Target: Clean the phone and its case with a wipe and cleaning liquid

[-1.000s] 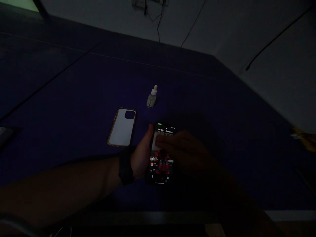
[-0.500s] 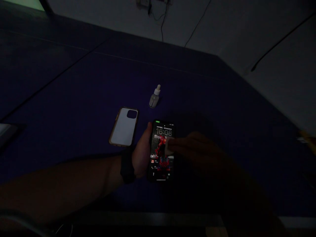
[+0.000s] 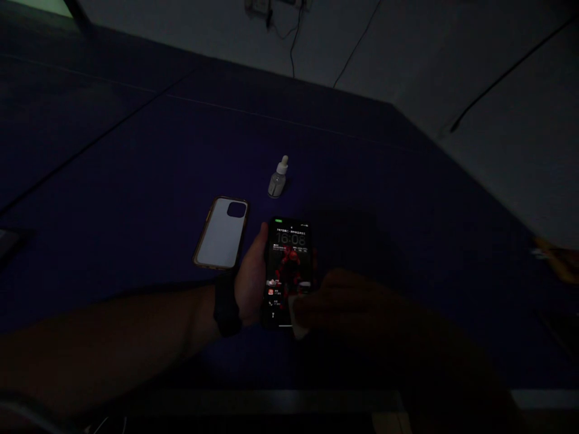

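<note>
A smartphone (image 3: 289, 265) with its lock screen lit lies in my left hand (image 3: 251, 280), the thumb along its left edge. My right hand (image 3: 337, 301), deep in shadow, is closed on a small pale wiping cloth (image 3: 298, 319), which covers the lower right of the screen. Whether it is fabric or paper I cannot tell. Left of the phone rests a phone case (image 3: 221, 235) with an amber rim and a camera cut-out. A clear dropper bottle (image 3: 277, 181) with a white cap stands behind the phone.
Dark blue covering spans the table (image 3: 136, 163). Cables (image 3: 295, 48) hang along the wall at the back. An orange-yellow object (image 3: 558, 259) lies at the right edge, and a dark flat object (image 3: 9, 241) at the left edge. The room is dim.
My right hand has moved the cloth down the screen, from its middle to the lower right. The screen looks dimmer. My left hand still holds the phone; the whole view has shifted slightly.
</note>
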A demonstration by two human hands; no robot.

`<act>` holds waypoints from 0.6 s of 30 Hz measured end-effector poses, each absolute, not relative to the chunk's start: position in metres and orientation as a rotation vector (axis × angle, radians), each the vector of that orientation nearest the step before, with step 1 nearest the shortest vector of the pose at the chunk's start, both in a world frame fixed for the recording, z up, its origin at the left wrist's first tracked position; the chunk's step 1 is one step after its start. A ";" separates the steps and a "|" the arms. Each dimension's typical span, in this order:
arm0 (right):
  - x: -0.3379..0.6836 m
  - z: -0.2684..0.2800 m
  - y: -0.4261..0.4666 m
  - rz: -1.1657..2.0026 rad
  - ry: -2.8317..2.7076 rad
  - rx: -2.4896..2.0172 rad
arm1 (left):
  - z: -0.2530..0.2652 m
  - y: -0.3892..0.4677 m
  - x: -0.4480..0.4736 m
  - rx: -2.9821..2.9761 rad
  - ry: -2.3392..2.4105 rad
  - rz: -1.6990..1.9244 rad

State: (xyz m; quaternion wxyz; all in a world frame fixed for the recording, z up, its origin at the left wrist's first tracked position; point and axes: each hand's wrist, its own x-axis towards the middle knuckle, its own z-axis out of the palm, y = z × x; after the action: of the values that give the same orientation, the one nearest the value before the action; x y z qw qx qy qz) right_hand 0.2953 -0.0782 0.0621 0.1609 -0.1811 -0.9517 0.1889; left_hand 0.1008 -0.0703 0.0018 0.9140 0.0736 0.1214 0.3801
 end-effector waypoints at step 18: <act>0.300 0.072 -0.056 0.064 -2.317 -0.684 | 0.007 -0.079 0.100 0.323 0.402 0.711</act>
State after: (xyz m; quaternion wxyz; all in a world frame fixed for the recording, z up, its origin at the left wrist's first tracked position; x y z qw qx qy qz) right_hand 0.2997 -0.0558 0.0717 0.3547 -0.2648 -0.8964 0.0247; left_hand 0.0996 -0.0787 0.0074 0.9051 0.1565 0.1945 0.3443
